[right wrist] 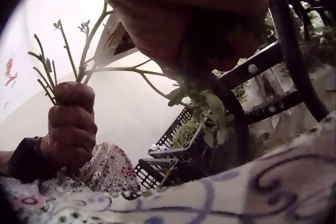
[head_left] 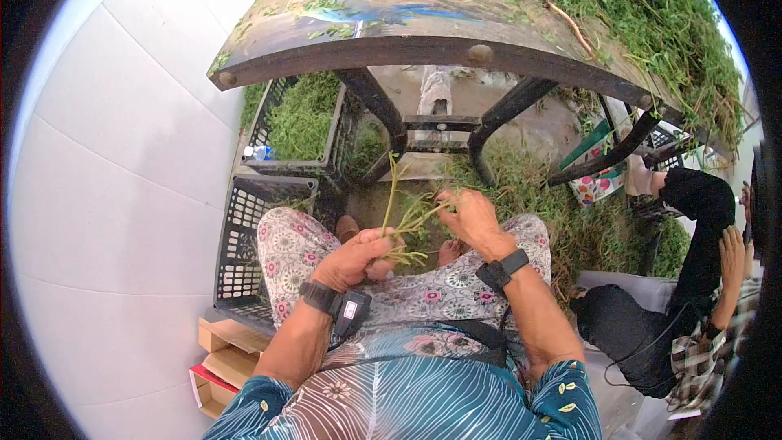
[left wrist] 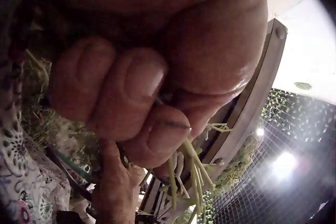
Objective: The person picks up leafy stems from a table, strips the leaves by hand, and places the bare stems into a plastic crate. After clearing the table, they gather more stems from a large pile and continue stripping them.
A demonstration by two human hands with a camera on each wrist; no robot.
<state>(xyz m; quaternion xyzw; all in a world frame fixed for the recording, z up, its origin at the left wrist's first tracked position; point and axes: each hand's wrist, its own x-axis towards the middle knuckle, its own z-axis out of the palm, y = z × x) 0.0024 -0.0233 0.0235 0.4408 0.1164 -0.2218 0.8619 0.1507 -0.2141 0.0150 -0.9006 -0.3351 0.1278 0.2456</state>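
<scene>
Slender, forked green stems [right wrist: 80, 73], mostly bare, splayed above the left grip [right wrist: 72, 124].

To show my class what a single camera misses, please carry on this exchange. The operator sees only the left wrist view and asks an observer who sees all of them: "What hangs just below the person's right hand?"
Observer: Leaves hang just below the right hand, as the right wrist view shows.
Operator: What stands over on the left-hand side?
Observer: In the head view, a black crate holding green plants stands there.
Operator: Is anyone else nearby?
Observer: Yes, part of another person shows near the right edge of the head view.
</scene>
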